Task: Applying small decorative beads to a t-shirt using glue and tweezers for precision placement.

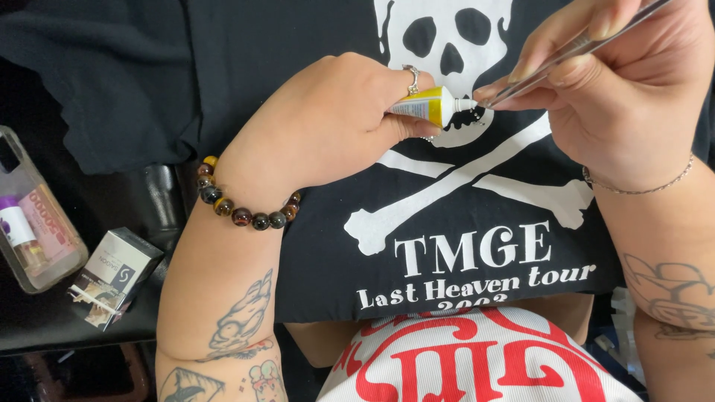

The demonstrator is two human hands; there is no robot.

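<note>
My left hand grips a small yellow and white glue tube, nozzle pointing right. My right hand holds thin metal tweezers, whose tips meet the tube's white nozzle. Both hands hover over a black t-shirt printed with a white skull and crossbones. A beaded bracelet circles my left wrist and a thin chain circles my right wrist.
At the left lie a clear phone case with a small bottle on it and a small silver and black box. A white garment with red print covers my lap at the bottom.
</note>
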